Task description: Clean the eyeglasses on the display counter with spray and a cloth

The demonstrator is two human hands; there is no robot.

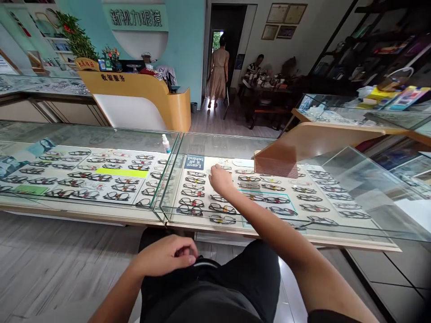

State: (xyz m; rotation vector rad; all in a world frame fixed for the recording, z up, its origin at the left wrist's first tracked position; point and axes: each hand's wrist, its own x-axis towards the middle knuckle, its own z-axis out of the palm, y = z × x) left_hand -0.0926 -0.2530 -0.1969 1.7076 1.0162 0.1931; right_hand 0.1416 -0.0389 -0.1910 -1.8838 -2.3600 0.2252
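Note:
My right hand (220,179) reaches into the glass display case (168,211) from its open back. Its fingers spread down onto the white tray, among rows of dark eyeglass frames (195,193). It grips no frame that I can see. The nearest frames lie just left of and below the fingers. My left hand (166,255) rests low against my black trousers (235,287), fingers curled closed. A black item with a pale edge (205,263) sits right beside the fingertips. Whether the hand holds it is unclear.
A small spray bottle (166,143) stands on the case's glass top. Inside lie a dark blue sign card (194,162) and a yellow-green strip (121,172). An orange reception counter (141,89) stands behind. One person (218,72) walks at the doorway; another (256,67) sits at a table.

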